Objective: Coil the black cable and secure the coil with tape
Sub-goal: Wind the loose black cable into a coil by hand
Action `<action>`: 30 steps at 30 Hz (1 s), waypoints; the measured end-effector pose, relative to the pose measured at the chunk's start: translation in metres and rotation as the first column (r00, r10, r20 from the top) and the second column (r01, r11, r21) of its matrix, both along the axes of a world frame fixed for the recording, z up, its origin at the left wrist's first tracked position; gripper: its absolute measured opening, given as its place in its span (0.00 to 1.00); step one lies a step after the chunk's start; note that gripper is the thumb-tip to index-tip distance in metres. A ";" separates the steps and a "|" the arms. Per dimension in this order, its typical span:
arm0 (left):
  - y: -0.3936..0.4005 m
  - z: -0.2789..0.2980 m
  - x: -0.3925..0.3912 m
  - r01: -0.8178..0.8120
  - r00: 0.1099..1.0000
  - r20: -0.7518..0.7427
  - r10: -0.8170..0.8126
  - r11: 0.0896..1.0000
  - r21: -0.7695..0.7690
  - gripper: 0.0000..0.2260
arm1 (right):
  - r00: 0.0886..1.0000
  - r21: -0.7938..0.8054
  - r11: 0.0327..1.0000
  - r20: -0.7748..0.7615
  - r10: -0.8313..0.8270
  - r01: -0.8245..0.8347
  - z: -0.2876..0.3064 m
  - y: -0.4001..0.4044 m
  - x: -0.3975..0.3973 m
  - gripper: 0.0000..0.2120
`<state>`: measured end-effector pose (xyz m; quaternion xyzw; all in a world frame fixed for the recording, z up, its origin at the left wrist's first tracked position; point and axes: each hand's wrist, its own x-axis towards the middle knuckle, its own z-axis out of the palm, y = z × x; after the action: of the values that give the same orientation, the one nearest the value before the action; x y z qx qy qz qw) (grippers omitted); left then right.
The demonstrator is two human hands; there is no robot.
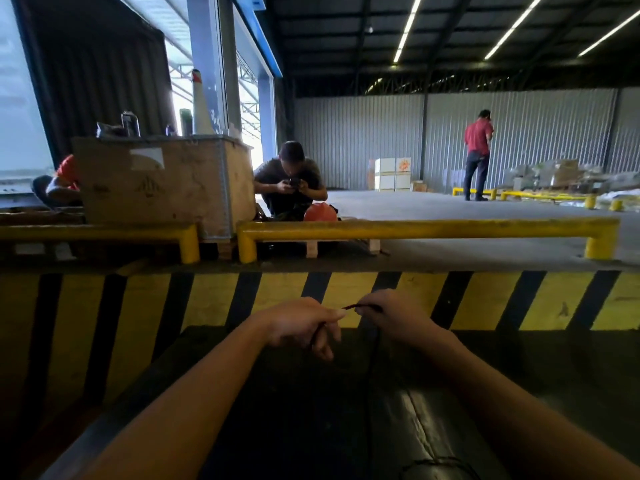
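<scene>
Beyond the fingers rises the biggest thing in view, a wall painted in yellow and black hazard stripes (346, 299), and on the concrete floor above it runs a low yellow guard rail (426, 226). Farther off from the fingers, up and to the left, stands a large worn crate (162, 181) with bottles and a cone on top; just right of it a crouching person (289, 181) bends over something held in both hands, an orange helmet (320, 213) by the knees, and another person (478, 154) stands far back by the corrugated wall. Below the fingers lies a dark, glossy surface (398, 410), too shadowed to name. Both bare forearms reach forward from the bottom edge. The left hand (301, 327) is curled closed, thumb and forefinger pinched on the black cable (349, 307), with a strand passing down through the fist. The right hand (394, 317) is likewise closed, gripping the same cable just beside the left fingers — only a short arched stretch of it shows between the two hands. From under the right fingers the cable drops straight down over the dark surface, and a loose loop of it lies near the bottom edge. How many turns either hand holds cannot be told.
</scene>
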<state>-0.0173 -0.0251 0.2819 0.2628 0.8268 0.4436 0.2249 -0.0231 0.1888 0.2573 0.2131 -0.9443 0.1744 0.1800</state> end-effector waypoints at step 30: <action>0.024 0.021 0.017 0.288 0.888 0.348 -0.301 0.953 0.090 0.17 | 0.903 -0.541 0.834 -0.296 -0.312 0.111 0.081 0.075 0.030 0.09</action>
<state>-0.0003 -0.0014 0.3029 0.3041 0.7144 0.4595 0.4312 0.0065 0.2643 0.3386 0.0788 -0.8300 0.3534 0.4243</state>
